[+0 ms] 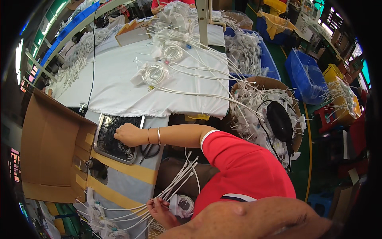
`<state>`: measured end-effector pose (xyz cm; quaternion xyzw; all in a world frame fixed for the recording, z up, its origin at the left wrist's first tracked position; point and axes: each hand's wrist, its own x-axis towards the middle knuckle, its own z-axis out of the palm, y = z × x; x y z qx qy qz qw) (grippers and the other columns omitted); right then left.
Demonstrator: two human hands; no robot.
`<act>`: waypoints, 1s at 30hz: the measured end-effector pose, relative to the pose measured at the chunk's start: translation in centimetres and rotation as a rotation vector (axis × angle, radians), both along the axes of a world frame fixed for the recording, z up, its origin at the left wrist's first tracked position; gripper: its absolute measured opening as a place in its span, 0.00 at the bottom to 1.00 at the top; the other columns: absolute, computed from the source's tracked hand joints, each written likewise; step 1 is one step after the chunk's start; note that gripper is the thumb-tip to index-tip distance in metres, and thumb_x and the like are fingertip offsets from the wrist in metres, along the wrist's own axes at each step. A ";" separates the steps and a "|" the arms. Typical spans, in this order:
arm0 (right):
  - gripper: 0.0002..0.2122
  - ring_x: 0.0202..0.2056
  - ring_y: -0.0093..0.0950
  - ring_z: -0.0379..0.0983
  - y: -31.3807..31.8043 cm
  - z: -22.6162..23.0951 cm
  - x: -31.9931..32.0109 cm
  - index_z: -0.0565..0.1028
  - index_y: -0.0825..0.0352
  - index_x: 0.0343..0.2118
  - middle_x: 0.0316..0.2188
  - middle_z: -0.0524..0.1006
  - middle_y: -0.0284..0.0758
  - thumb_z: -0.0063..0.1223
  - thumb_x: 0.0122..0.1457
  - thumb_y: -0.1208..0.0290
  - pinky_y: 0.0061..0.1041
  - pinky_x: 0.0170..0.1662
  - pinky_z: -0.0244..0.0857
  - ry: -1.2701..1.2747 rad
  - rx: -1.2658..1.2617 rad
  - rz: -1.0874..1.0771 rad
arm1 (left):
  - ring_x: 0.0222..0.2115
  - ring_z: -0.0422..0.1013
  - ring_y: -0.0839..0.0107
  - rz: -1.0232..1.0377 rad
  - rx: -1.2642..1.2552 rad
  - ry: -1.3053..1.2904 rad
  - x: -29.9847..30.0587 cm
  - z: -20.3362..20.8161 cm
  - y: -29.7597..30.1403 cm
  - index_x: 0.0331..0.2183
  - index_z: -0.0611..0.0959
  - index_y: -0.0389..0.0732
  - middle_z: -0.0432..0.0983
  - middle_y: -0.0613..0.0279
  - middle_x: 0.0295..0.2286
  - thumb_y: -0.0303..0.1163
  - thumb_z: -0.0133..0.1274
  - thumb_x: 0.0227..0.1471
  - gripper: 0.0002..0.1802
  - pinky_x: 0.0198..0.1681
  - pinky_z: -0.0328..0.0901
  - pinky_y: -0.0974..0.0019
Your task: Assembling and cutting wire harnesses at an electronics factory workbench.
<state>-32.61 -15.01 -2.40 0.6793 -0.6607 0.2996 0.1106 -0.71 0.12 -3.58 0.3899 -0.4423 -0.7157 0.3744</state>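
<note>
My right hand [129, 134] reaches into a metal tray [95, 148] filled with thin black strips [106, 140]. Its fingers are bent together and pressed down among the strips; whatever the tips hold is hidden. Lower down, my left hand [161, 211] has its thumb and fingers closed round a bundle of white cables [175, 183], whose ends fan out up to the right. A bagged coil of white cable [185, 205] lies beside that hand. Scissors with dark handles [150, 150] rest at the tray's right edge.
An open cardboard box [55, 147] stands left of the tray. More bagged cables [105, 223] lie at lower left. Coiled cables [154, 74] rest on a white-covered table [119, 91]. At right are a round carton [274, 81] heaped with cables, a black pouch [279, 121] and blue bins [304, 75].
</note>
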 end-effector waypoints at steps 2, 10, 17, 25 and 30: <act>0.04 0.33 0.38 0.76 0.4 0.4 -0.6 0.73 0.66 0.28 0.28 0.75 0.37 0.53 0.50 0.72 0.37 0.35 0.70 0.001 -0.020 -0.009 | 0.21 0.67 0.78 0.010 0.004 0.010 -0.1 0.1 0.1 0.36 0.70 0.42 0.71 0.65 0.25 0.29 0.51 0.62 0.06 0.26 0.62 0.74; 0.04 0.29 0.41 0.76 3.8 2.1 0.3 0.74 0.66 0.25 0.25 0.76 0.39 0.53 0.50 0.71 0.39 0.32 0.69 -0.233 -0.134 -0.042 | 0.21 0.66 0.78 0.041 0.022 0.012 0.2 0.0 -0.1 0.37 0.71 0.42 0.71 0.66 0.24 0.29 0.51 0.62 0.05 0.25 0.61 0.75; 0.07 0.28 0.34 0.77 11.6 4.0 5.2 0.76 0.66 0.28 0.26 0.79 0.36 0.55 0.55 0.67 0.32 0.32 0.68 -0.854 0.076 0.363 | 0.21 0.66 0.79 0.054 0.051 0.072 0.4 -0.8 -0.7 0.41 0.73 0.39 0.72 0.66 0.24 0.30 0.50 0.63 0.06 0.25 0.61 0.76; 0.08 0.27 0.34 0.76 18.1 2.1 10.7 0.75 0.65 0.30 0.25 0.79 0.36 0.56 0.55 0.66 0.31 0.31 0.67 -0.839 0.341 0.579 | 0.23 0.66 0.80 0.081 0.042 0.083 0.5 -0.9 -0.5 0.45 0.74 0.36 0.72 0.67 0.24 0.30 0.50 0.63 0.11 0.27 0.62 0.77; 0.07 0.27 0.37 0.76 18.6 1.5 11.4 0.74 0.64 0.29 0.24 0.78 0.36 0.55 0.55 0.66 0.33 0.31 0.67 -0.731 0.343 0.542 | 0.25 0.67 0.80 0.106 0.009 0.038 0.6 -0.7 -0.2 0.47 0.75 0.35 0.73 0.67 0.26 0.29 0.50 0.63 0.13 0.29 0.64 0.76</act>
